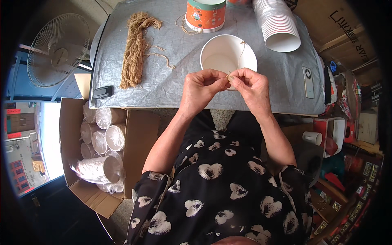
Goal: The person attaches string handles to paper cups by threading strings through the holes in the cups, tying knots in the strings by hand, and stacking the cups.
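Both my hands meet in a pinch just over the near rim of a white paper bucket (214, 57) on the table. My left hand (204, 87) and my right hand (252, 90) are closed on a thin tan string (241, 55), thumbs and fingertips almost touching. From there the string runs up to a knot at the bucket's far right rim. The exact string end between my fingertips is too small to make out. To the left lies a thick bundle of tan strings (134, 53), with a few loose strands beside it.
An orange and green printed bucket stack (205, 16) stands behind the white one. A stack of nested white buckets (281, 32) lies at the far right. A phone (308, 83), a black clip-like object (103, 92), a fan (59, 51) and a carton (141, 139) of wrapped buckets surround me.
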The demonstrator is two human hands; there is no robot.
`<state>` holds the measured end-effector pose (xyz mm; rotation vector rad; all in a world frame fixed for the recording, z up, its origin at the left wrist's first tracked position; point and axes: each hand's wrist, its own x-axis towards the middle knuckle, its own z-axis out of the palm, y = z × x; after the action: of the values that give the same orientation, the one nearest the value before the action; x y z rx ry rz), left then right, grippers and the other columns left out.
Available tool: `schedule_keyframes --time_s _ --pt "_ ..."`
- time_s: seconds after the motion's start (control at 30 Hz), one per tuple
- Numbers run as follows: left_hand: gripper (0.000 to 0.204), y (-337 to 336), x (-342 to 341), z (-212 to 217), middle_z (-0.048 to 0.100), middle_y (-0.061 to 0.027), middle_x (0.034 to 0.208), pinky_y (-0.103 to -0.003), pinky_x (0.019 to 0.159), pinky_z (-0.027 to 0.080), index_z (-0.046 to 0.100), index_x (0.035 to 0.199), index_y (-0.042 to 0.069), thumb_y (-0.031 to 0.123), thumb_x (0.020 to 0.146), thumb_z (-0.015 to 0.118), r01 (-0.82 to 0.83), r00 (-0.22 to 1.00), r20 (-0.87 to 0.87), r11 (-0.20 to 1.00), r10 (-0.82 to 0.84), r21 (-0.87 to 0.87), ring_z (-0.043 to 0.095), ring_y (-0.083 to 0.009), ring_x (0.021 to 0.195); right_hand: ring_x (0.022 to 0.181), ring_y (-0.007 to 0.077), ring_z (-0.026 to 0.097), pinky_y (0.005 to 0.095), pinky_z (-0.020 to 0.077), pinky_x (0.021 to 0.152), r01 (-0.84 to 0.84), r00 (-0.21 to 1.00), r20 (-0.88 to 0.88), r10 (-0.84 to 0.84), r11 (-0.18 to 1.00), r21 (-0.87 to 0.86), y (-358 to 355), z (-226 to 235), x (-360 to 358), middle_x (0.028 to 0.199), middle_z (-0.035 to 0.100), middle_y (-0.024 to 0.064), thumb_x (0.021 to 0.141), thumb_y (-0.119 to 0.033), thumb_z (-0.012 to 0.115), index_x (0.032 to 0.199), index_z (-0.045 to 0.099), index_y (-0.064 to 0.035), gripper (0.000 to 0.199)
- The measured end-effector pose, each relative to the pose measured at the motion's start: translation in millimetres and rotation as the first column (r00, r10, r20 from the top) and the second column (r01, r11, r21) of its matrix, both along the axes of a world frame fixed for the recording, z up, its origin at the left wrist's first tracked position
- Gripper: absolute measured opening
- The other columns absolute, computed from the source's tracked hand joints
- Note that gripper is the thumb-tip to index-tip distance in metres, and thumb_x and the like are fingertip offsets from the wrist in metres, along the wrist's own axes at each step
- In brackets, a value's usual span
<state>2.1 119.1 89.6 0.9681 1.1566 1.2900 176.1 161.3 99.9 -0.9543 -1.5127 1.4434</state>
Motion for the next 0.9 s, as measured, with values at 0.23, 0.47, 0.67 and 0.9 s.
schedule_keyframes --time_s 0.23,0.47,0.67,0.9 --pt "0.014 1.5 -3.8 2.4 0.075 -0.0079 0.089 -0.027 0.081 0.059 0.073 0.101 -0.005 0.008 0.095 0.073 0.088 0.996 0.024 0.996 -0.087 -0.032 0.072 -0.0120 0.085 0.062 -0.0003 0.048 0.0212 0.0392 0.051 -0.008 0.996 0.091 0.010 1.000 -0.028 17.7 4.4 4.7 0.072 0.059 -0.0048 0.102 -0.013 0.063 0.107 0.068 0.0027 0.018" --pt "0.012 5.7 -7.5 1.3 0.075 -0.0078 0.089 -0.026 0.080 0.059 0.070 0.100 -0.004 0.006 0.094 0.073 0.085 0.996 -0.033 0.996 -0.086 -0.009 0.072 -0.0121 0.085 0.065 -0.0011 0.047 0.0176 0.0353 0.055 -0.170 0.956 0.231 0.180 0.983 -0.063 21.9 12.0 11.9 0.077 0.063 -0.0062 0.097 -0.010 0.068 0.106 0.073 0.0016 0.015" --pt "0.009 4.7 -7.4 3.3 0.074 -0.0086 0.088 -0.027 0.079 0.059 0.068 0.097 -0.003 0.002 0.093 0.073 0.099 0.995 0.000 0.995 -0.099 -0.016 0.072 -0.0130 0.085 0.071 -0.0010 0.054 0.0167 0.0427 0.060 -0.187 0.957 0.211 0.197 0.980 -0.068 22.2 8.9 15.3 0.080 0.067 -0.0046 0.095 -0.004 0.068 0.106 0.073 0.0014 0.013" --pt "0.007 5.6 -6.8 8.2 0.075 -0.0096 0.087 -0.027 0.077 0.060 0.068 0.091 -0.003 -0.003 0.088 0.074 0.097 0.994 -0.044 0.995 -0.098 -0.018 0.073 -0.0132 0.082 0.066 -0.0014 0.048 0.0181 0.0395 0.059 -0.246 0.930 0.271 0.249 0.968 -0.046 25.9 9.5 19.1 0.073 0.062 -0.0080 0.095 -0.003 0.068 0.103 0.072 0.0001 0.010"
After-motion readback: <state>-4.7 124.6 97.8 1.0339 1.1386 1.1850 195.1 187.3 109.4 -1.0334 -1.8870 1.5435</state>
